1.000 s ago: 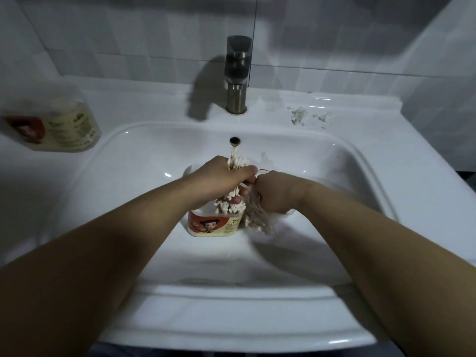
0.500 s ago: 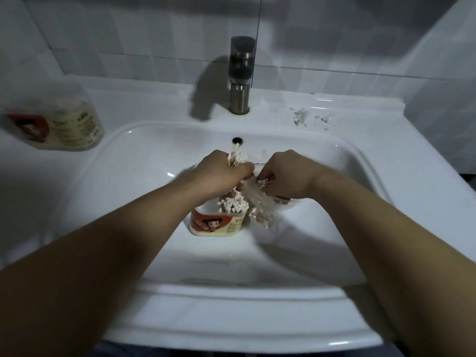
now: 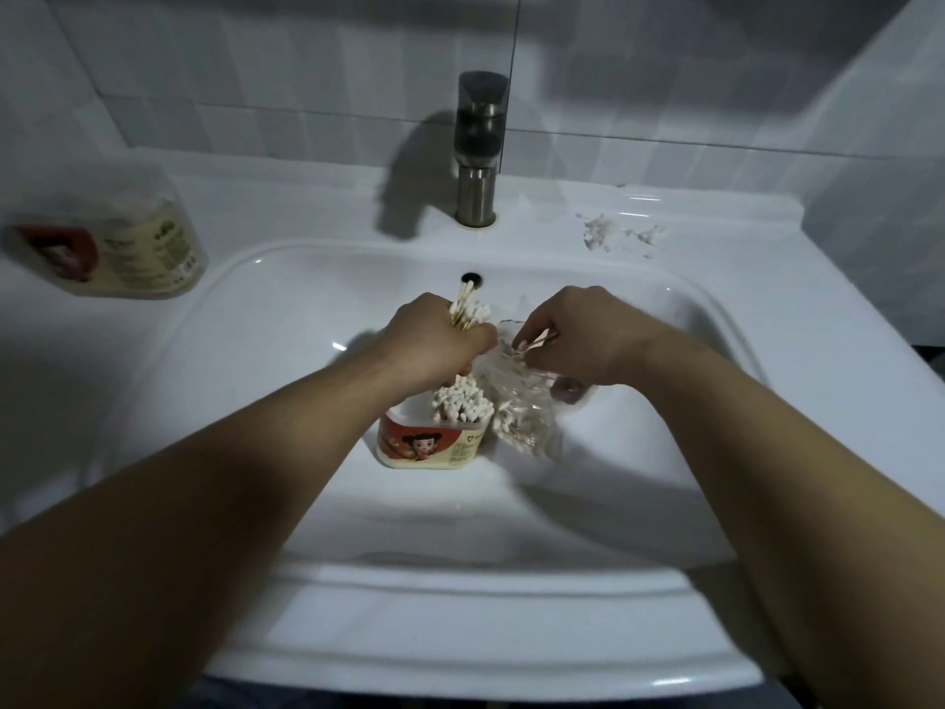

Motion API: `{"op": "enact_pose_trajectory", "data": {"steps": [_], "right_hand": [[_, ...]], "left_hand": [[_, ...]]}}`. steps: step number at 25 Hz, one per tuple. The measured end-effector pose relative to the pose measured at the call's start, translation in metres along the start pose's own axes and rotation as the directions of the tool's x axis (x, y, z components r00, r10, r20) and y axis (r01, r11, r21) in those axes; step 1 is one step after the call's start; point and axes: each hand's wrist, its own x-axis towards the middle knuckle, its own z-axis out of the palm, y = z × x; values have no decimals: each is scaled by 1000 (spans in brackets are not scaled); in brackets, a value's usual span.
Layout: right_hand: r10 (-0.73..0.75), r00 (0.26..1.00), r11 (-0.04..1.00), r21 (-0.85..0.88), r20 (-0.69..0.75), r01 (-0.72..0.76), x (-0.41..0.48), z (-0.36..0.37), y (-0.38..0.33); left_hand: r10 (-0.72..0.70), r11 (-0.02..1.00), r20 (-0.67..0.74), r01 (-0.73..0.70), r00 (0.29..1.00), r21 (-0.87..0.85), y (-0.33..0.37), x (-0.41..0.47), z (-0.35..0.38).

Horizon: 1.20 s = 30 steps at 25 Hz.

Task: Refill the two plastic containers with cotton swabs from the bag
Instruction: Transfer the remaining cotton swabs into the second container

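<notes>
Down in the sink (image 3: 716, 319), the open container (image 3: 429, 445) stands already crowded with upright swabs (image 3: 463, 404), and the bag (image 3: 516, 401) lies touching its right side. Over the last second the right hand (image 3: 578, 335) has risen from a low fist on the bag up to the bag's mouth, where its fingers (image 3: 547, 319) now pinch a few swabs by their sticks. The left hand (image 3: 434, 345) has barely moved: its fingers stay curled round a bundle (image 3: 468, 314) held just above the container, with tips poking out past the knuckles. Another small batch seems to be coming out, probably to join that bundle before it goes in. The second container (image 3: 117, 253) sits well apart on the sink's left ledge; whether it is full I cannot tell.
</notes>
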Motion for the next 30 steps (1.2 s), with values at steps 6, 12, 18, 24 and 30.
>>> {"op": "enact_pose_trajectory", "data": {"steps": [6,12,18,24,30], "right_hand": [[56,998,998,-44,31,-55,5,5,2],[99,995,980,168,29,-102,2,-2,6],[96,995,947,311,-14,-87,0,-16,16],[30,996,930,367,-80,2,4,-18,19],[-2,987,937,344,-161,58,2,-18,16]], "left_hand": [[60,998,102,-60,993,-2,5,-5,3],[90,967,49,-99,995,236,0,-2,3],[72,948,53,-85,996,308,-3,1,1],[147,989,-69,-148,987,-9,3,-2,2],[179,860,-138,-223,974,-458,7,0,10]]}}
